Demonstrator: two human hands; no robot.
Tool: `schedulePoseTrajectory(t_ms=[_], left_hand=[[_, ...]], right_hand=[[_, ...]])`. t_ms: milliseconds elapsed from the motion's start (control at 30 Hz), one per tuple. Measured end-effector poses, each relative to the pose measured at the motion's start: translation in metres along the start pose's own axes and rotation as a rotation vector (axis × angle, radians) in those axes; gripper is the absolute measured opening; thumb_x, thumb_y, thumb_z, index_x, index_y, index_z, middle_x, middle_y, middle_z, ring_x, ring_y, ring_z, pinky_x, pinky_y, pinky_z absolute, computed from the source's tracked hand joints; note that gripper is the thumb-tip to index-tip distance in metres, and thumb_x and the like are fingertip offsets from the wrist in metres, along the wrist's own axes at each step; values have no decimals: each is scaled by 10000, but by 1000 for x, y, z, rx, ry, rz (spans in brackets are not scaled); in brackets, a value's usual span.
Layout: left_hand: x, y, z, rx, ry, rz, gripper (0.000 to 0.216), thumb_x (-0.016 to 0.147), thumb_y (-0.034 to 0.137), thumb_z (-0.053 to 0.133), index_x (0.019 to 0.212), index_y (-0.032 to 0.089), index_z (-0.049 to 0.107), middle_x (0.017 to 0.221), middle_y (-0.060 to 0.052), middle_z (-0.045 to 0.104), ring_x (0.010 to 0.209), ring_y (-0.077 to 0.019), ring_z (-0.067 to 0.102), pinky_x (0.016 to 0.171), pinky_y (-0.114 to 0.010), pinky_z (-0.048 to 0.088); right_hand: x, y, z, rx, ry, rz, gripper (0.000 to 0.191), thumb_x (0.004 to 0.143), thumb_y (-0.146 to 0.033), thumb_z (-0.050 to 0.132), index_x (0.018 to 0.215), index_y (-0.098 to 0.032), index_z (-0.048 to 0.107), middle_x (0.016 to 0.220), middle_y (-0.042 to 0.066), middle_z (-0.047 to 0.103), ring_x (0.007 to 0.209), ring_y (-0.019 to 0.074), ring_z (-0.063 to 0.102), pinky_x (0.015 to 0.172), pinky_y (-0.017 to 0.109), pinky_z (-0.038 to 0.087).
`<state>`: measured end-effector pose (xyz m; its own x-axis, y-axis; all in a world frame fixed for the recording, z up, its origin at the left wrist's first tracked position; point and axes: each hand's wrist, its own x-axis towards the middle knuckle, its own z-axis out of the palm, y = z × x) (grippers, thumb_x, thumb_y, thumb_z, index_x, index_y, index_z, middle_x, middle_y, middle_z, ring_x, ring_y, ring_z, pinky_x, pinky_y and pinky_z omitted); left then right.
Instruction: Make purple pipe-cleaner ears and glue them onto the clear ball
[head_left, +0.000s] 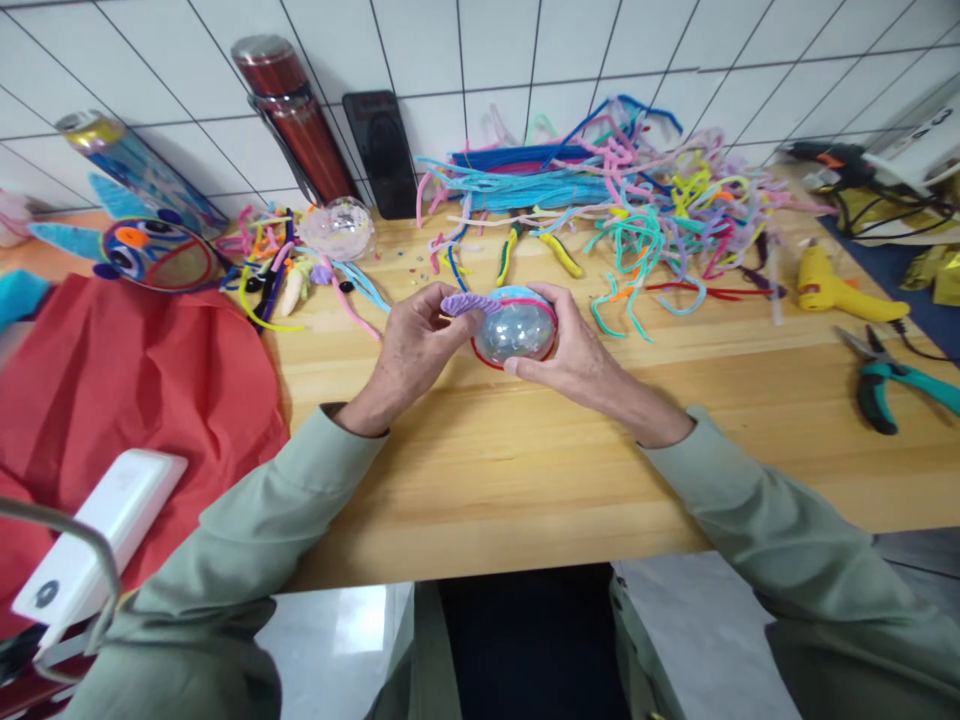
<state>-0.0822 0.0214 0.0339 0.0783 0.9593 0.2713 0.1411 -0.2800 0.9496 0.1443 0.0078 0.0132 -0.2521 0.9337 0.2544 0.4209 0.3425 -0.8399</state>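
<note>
Now both hands pinch: left hand (pixel 409 350) the purple pipe cleaner (pixel 469 303), right hand (pixel 574 345) the clear ball (pixel 516 330); it may slip off the ball's probably slick shell.

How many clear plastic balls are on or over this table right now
2. One clear ball is held between the left hand and right hand; another ball sits near the red bottle. Others may be hidden.

Bright craft colours on pale wood

Clear ball (pixel 516 330) rimmed red and light blue, with a purple fuzzy stem (pixel 469 303); red cloth (pixel 112 370) at left — yellow glue gun (pixel 840 290) and teal-handled pliers (pixel 892 385) at right; far off, a pile of pink, turquoise, blue, yellow stems (pixel 622 200).
</note>
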Motion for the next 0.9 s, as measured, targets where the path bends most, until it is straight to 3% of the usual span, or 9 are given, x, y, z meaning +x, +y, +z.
schedulePoseTrajectory(t_ms=[600,900], left_hand=[[4,-6,-2,3,-20,18,316,786,453,910,822,210,711,760,8,720,666,-128,606,613,-244,499],[-1,-8,0,25,-11,68,177,827,339,839,841,205,724,773,15,705,680,-124,614,647,-252,501]], right_hand=[[0,3,0,2,-16,-5,922,732,-485,881,1520,-282,448,1554,156,586,1438,407,585,1226,653,476],[-3,4,-1,9,-13,-18,898,741,-461,873,1509,-269,449,1557,165,588,1396,378,620,1191,631,512]])
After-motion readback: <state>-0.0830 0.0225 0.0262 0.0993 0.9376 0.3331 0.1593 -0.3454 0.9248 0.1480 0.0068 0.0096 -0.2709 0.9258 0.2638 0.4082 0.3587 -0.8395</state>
